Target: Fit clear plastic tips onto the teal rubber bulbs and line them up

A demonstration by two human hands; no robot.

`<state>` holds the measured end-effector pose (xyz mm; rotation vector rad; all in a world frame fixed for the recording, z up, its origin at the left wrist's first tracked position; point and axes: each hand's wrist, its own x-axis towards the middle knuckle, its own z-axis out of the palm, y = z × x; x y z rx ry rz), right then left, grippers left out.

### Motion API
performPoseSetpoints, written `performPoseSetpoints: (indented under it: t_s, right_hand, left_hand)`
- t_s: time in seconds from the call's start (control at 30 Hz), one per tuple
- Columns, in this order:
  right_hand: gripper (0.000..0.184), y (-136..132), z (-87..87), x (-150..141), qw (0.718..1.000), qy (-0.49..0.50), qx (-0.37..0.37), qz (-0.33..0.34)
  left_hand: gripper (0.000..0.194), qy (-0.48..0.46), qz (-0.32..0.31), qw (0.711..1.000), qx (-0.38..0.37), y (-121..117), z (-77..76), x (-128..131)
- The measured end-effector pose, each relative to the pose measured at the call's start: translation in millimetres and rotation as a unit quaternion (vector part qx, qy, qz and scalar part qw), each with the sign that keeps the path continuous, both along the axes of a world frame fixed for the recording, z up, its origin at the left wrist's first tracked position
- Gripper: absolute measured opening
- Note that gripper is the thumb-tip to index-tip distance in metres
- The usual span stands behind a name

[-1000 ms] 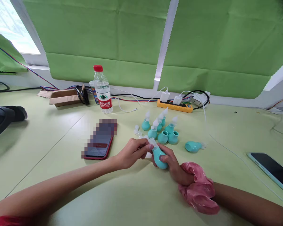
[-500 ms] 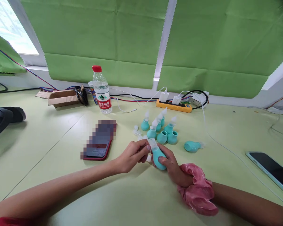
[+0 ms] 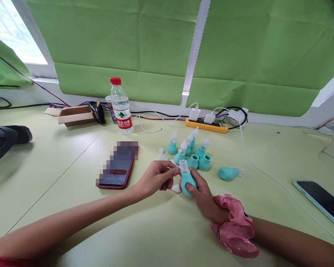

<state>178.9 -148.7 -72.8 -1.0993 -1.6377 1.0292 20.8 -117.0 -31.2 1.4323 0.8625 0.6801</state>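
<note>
In my right hand (image 3: 202, 191) is a teal squeeze-bulb nasal aspirator (image 3: 188, 183), tilted, with my fingers wrapped round its bulb. A clear plastic collar (image 3: 183, 166) stands in the bulb's mouth. My left hand (image 3: 160, 178) is closed, thumb and forefinger together at the collar's left side; whether anything is between them is hidden. Beyond my hands stand several teal bulbs with clear tips (image 3: 180, 156) and two open bulbs without tips (image 3: 205, 162). Small clear plastic parts (image 3: 162, 154) lie behind my left hand, and another white part (image 3: 176, 188) lies under it.
A tipped bulb (image 3: 228, 173) lies on its side at right. Phones lie at left (image 3: 117, 172) and far right (image 3: 320, 202). Behind are a water bottle (image 3: 123, 111), an open cardboard box (image 3: 76, 116) and an orange power strip (image 3: 206, 125). A white cable (image 3: 263, 173) crosses the right side.
The aspirator has turned more upright in my right hand and moved slightly up. My left fingertips have shifted from the collar's face to its left side.
</note>
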Motion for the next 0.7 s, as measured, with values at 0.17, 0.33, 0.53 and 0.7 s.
performPoseSetpoints:
  t_s: [0.17,0.33,0.53,0.7]
  right_hand:
    - [0.019,0.3,-1.3,0.4,0.999,-0.045,0.013,-0.006]
    - [0.017,-2.1,-1.4,-0.1,0.995,-0.091,0.026,-0.027]
    - [0.015,-1.5,0.3,-1.0,0.993,-0.112,0.03,-0.03]
    - [0.016,-0.4,0.0,-0.4,0.996,-0.088,0.026,-0.006]
  left_hand:
    - [0.026,-0.002,0.006,0.997,-0.072,2.0,9.3,-3.2]
    - [0.02,-0.019,0.045,0.99,-0.13,2.5,15.5,-6.1]
    - [0.018,-0.053,0.063,0.984,-0.161,5.0,10.6,-6.9]
    - [0.016,-0.069,0.063,0.984,-0.153,3.1,12.7,-5.7]
